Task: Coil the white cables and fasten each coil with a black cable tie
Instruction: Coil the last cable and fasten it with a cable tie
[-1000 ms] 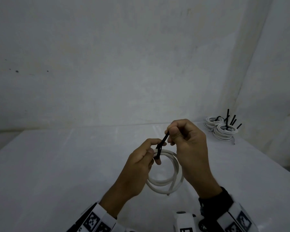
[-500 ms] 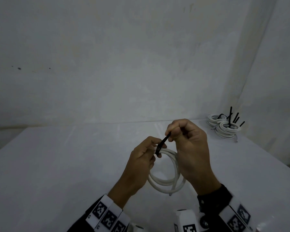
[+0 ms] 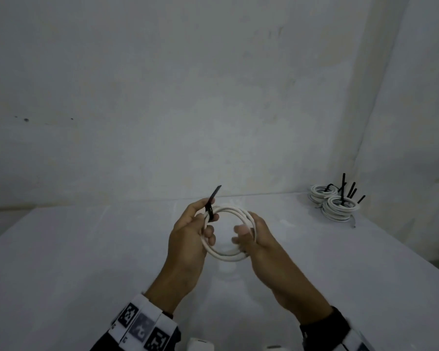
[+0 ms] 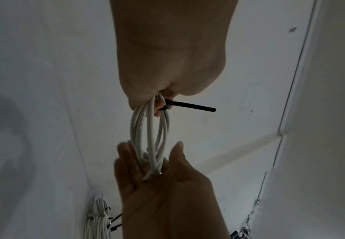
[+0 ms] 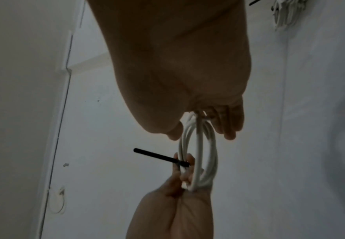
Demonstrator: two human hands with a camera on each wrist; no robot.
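Hands apart above the table (image 3: 86, 262), the left hand (image 3: 188, 239) grips the coil (image 3: 230, 233) at its black tie (image 3: 212, 202), apparently to steady the fastened loop, while the right hand (image 3: 257, 239) cradles the far side, fingers loosely curled round the cable. Finished coils (image 3: 336, 202) lie well beyond the right hand, nothing between. Both wrist views show the tie's tail jutting free of the coil beside the left fingers (image 4: 160, 106).
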